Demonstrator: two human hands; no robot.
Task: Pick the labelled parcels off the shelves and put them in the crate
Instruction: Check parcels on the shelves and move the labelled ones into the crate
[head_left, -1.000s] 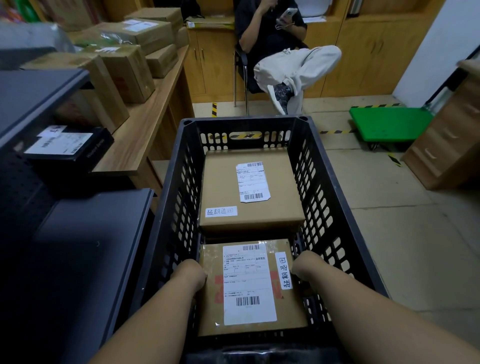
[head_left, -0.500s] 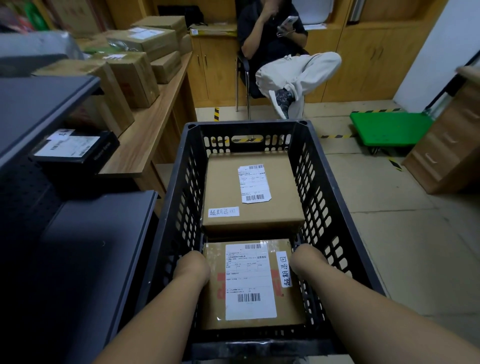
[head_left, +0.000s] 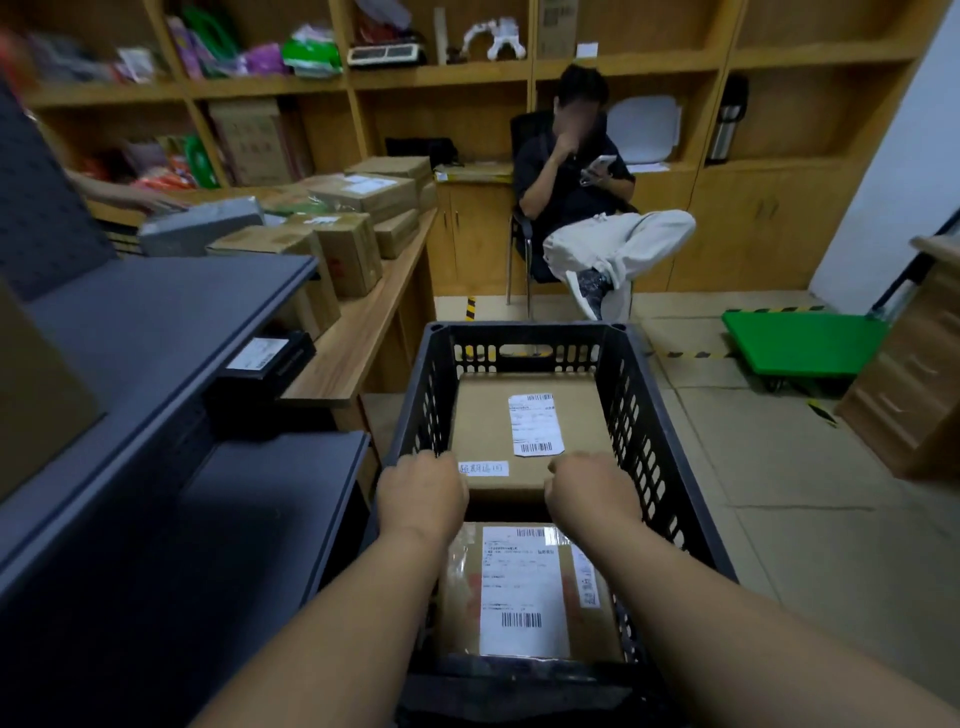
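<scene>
A black slatted crate (head_left: 524, 328) stands in front of me with two labelled cardboard parcels inside. The far parcel (head_left: 488, 415) lies flat with a white barcode label. The near parcel (head_left: 519, 587) is taped and carries a large label. My left hand (head_left: 421, 493) and my right hand (head_left: 592, 488) hover above the gap between the two parcels, fingers curled under, holding nothing. A black labelled parcel (head_left: 267, 358) lies on the dark grey shelf unit (head_left: 156, 332) to the left.
A wooden bench (head_left: 358, 332) beside the shelves holds several cardboard boxes (head_left: 348, 249). A person (head_left: 576, 208) sits on a chair beyond the crate. A green cart (head_left: 800, 343) and a wooden drawer unit (head_left: 914, 374) stand at the right. Another person's hand (head_left: 130, 195) reaches in far left.
Both hands have let go of the near parcel's sides and risen above the crate. My view has tilted up, showing the back shelves.
</scene>
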